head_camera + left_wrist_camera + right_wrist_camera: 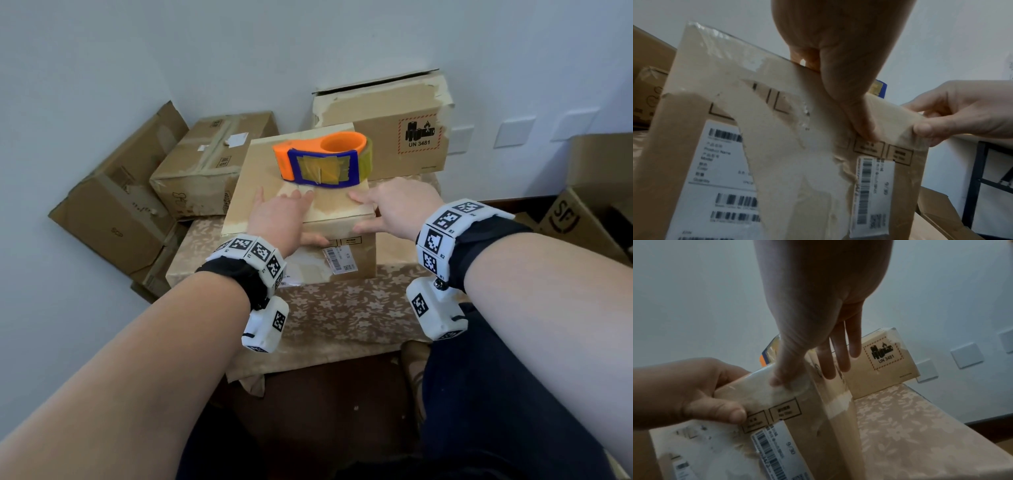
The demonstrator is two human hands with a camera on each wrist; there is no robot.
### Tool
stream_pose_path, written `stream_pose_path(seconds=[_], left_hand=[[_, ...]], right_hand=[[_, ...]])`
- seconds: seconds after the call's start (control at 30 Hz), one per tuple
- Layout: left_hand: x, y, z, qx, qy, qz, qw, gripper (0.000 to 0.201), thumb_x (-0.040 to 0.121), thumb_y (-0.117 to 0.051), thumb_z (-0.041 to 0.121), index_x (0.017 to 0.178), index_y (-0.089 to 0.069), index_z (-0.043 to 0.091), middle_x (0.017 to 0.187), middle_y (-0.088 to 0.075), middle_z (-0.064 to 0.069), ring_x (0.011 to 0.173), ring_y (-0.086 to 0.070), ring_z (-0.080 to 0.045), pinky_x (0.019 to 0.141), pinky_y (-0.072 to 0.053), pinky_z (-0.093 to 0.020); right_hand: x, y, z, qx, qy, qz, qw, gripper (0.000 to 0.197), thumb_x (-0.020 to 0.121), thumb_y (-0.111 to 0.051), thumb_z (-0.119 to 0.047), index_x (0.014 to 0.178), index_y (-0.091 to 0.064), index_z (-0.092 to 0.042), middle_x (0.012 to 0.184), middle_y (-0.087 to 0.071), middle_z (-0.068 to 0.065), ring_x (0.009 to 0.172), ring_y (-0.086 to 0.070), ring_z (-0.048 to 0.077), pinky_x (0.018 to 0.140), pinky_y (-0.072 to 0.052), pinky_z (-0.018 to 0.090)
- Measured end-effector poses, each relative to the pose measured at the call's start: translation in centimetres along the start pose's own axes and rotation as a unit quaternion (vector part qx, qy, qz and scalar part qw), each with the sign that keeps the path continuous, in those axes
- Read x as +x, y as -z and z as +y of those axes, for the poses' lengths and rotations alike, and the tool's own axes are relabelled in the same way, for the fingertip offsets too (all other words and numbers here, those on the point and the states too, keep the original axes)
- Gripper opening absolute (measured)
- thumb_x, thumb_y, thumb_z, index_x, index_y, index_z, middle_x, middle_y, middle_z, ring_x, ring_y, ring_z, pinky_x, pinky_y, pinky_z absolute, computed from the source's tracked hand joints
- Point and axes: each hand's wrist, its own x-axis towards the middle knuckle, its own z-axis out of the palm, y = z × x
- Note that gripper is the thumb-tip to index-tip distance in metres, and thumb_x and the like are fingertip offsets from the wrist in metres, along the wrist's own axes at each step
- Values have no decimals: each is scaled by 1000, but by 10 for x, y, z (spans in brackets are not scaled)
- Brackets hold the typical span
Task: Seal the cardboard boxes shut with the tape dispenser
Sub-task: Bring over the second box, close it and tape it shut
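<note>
The table [342,318] with a flowered beige cloth fills the middle of the head view. At 11 o'clock from its centre, low against the wall, several brown boxes [209,164] lie in a heap. At 1 o'clock, at the back of the table, stands the box with the UN 3481 label [387,113], its top flap a little raised.

In front of it, in the centre, stands the cardboard box [301,212] that the person handles. Its top is closed, with pale old tape over it, and white barcode labels are stuck on its near face. The tape dispenser [322,159], orange with a blue frame and yellowish tape, lies on the far part of this top, at 12 o'clock from both hands and touching neither.

The left hand [281,219] rests on the near top edge: the fingers lie straight on the top, and the thumb presses flat on the near face. The right hand [394,209], at 3 o'clock from the left one, is at the near right corner with spread fingers, its thumb on the near face too; whether the fingertips [840,360] really touch the right side is not clear in the dim wrist view
</note>
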Motion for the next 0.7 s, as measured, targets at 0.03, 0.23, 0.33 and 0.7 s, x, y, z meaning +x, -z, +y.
stream_pose_path(seconds=[0.03,0.23,0.33,0.7], left_hand=[[-1,2,-4,-4,-8,-5,1000,93,76,-51,74,150,-20,27,145,-43,-2,128,-45,-24,117,-6,-53],[-6,7,-30,-53,-27,-44,997,77,85,-48,64,150,-21,33,156,-26,5,141,-30,-19,118,-1,-49],[-7,8,-33,-46,-38,-54,997,73,88,-51,56,150,-20,33,157,-22,6,142,-27,-18,118,-1,-47],[-22,4,-55,-58,-42,-37,997,70,91,-56,45,151,-22,27,156,-27,7,136,-37,-23,113,-25,-41]], right_hand=[[0,2,-3,-9,-8,0,1000,61,86,-48,-67,138,-44,-36,119,-63,3,103,-60,25,69,-44,32],[10,16,-24,-75,-39,-40,996,55,89,-43,-66,115,-56,-21,94,-55,1,86,-55,23,67,-41,33],[12,20,-27,-84,-37,-52,994,54,88,-47,-65,112,-58,-18,94,-57,4,87,-57,25,68,-43,33],[14,35,-46,-192,-43,-65,978,44,90,-51,-57,94,-62,-15,72,-50,-2,64,-51,18,46,-27,27]])
